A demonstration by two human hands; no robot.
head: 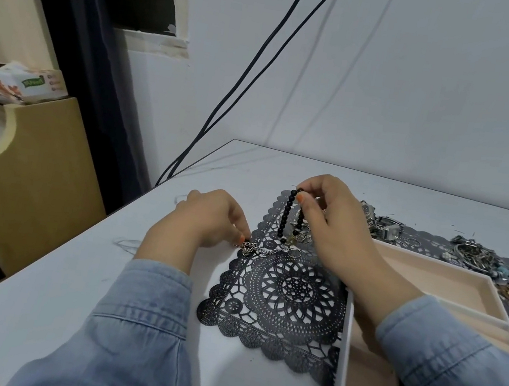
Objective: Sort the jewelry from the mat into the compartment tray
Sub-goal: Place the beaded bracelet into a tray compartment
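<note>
Right fingers [314,183] pinch black bead strand [286,212]; left fingers [238,221] pinch silver chain [265,249] on lacy mat [291,298].

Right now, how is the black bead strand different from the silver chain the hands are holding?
The black bead strand is made of round dark beads; the silver chain is fine metal links. The bead strand hangs lifted from the right hand, while the chain lies stretched along the black lace mat, pinched at one end by the left hand. Each is pinched by one hand.
</note>
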